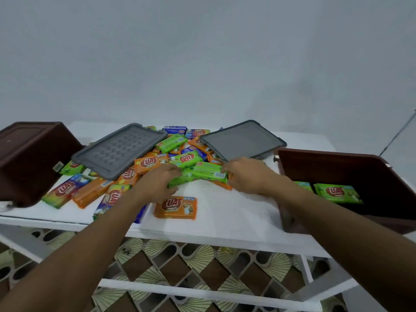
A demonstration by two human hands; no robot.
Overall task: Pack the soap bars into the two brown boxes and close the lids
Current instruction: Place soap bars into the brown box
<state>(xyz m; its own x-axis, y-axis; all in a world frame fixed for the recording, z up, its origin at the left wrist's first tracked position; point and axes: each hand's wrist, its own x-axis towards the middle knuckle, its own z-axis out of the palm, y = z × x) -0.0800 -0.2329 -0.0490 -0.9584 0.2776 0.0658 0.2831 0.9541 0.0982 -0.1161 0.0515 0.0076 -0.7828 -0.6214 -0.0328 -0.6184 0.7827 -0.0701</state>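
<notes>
On white table (225, 212), soap bars (186, 159) heaped, grey wall (202, 64) behind

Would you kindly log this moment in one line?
left hand, right hand: gripping green soap bars; right box: green bars inside; left box: tipped; lids: off

Gray lids (119, 150) overlap the soap pile (180, 158).
</notes>
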